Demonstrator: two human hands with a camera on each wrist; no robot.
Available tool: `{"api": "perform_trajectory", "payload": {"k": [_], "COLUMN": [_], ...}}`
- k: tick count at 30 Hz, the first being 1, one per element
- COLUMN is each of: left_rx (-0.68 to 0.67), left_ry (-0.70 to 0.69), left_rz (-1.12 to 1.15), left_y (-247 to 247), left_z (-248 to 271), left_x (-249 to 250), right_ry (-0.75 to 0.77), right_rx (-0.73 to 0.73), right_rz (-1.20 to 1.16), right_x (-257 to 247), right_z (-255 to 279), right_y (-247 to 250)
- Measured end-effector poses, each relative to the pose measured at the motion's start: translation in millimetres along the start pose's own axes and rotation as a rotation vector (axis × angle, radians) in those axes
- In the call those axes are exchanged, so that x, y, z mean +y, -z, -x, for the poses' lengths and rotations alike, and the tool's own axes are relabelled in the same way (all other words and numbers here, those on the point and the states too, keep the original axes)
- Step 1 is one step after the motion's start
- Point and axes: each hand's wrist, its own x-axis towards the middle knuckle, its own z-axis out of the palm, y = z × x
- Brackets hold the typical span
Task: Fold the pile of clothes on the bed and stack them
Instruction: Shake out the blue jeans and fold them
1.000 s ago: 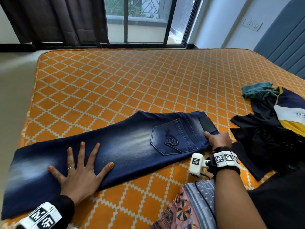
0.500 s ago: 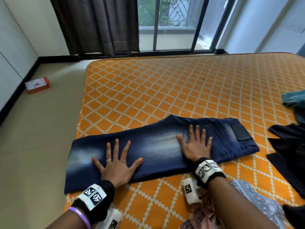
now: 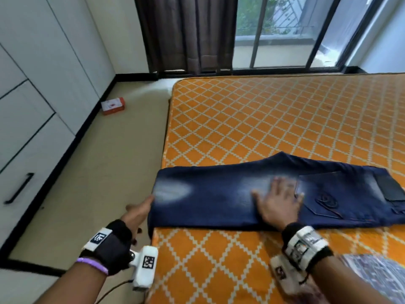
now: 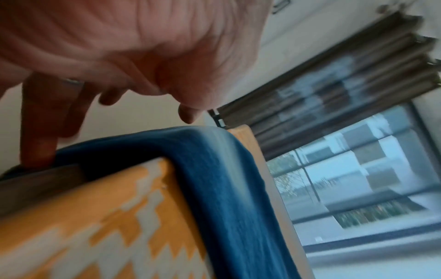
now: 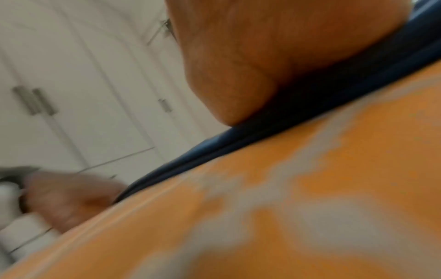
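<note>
Left hand (image 3: pixel 139 212) now off bed (image 3: pixel 285 119), seemingly.

Both wrists wear black wrist bands (image 3: pixel 118 244) w/ white tags printed w/ black square marker codes. White boxy cam unit (image 3: pixel 144 268) hangs under each wrist, also marker-tagged; thin dark cable (image 3: pixel 114 289) trails from left one. Purple band (image 3: pixel 93 264) on left forearm, ring (image 4: pixel 74 81) on a left finger.

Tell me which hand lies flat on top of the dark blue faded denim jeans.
The right hand: it is spread flat on the dark blue faded denim jeans beside the back pocket. The left hand is off the mattress edge, at the hanging leg end.
</note>
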Motion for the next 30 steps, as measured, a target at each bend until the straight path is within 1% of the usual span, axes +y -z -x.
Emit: {"api": "perform_trajectory", "payload": {"k": [1,2,3,4,5,6,8,11,13,14,16,18,19,20,21,22,24,25,26,27,28,29,30], "left_rx": [-0.121,-0.261,-0.371,-0.418,-0.413,-0.375,-0.32,-0.354,-0.308,-0.287,-0.271,-0.229,-0.194,-0.158,-0.114,-0.067,0.038,0.08,0.112,0.114,0.064,-0.016,-0.062], "left_ry": [0.111,0.209,0.3,0.358,0.39,0.409,0.397,0.372,0.325,0.263,0.055,-0.209,-0.306,-0.357,-0.36,-0.347,-0.333,-0.324,-0.299,-0.274,-0.218,-0.128,-0.062], "left_rz": [0.082,0.178,0.253,0.296,0.318,0.372,0.5,0.683,0.676,0.622,0.423,0.091,-0.09,-0.256,-0.412,-0.514,-0.503,-0.432,-0.278,-0.038,0.224,0.547,0.769], "left_y": [5,9,11,13,15,16,14,15,22,27,37,44,46,49,55,60,69,73,76,80,83,85,88], "left_z": [4,5,7,4,3,0,0,7,7,6,3,3,2,5,6,7,8,14,15,18,19,23,20], "left_x": [-5,-11,-14,-17,-18,-17,-11,-2,-2,-5,-15,-26,-30,-31,-34,-35,-34,-30,-28,-24,-22,-17,-14], "right_ry": [0.098,0.179,0.246,0.305,0.363,0.422,0.539,0.702,0.743,0.749,0.746,0.722,0.713,0.708,0.706,0.706,0.707,0.71,0.712,0.713,0.715,0.717,0.719], "right_rx": [-0.021,-0.047,-0.084,-0.128,-0.166,-0.195,-0.256,-0.335,-0.369,-0.369,-0.349,-0.326,-0.319,-0.315,-0.315,-0.317,-0.328,-0.34,-0.356,-0.37,-0.38,-0.385,-0.385], "right_rz": [0.035,0.05,0.06,0.072,0.089,0.109,0.146,0.169,0.119,0.098,0.076,0.071,0.071,0.072,0.071,0.067,0.059,0.055,0.047,0.037,0.029,0.025,0.026], "right_x": [-24,-45,-62,-76,-86,-93,-102,-105,-100,-98,-96,-98,-99,-99,-99,-99,-97,-97,-98,-98,-98,-98,-98], "right_z": [14,29,42,53,64,73,89,107,111,112,113,114,114,114,114,114,112,112,111,111,110,109,108], "right_y": [-17,-29,-39,-47,-53,-58,-63,-67,-65,-64,-66,-69,-70,-71,-71,-71,-70,-69,-68,-67,-66,-66,-66]}}
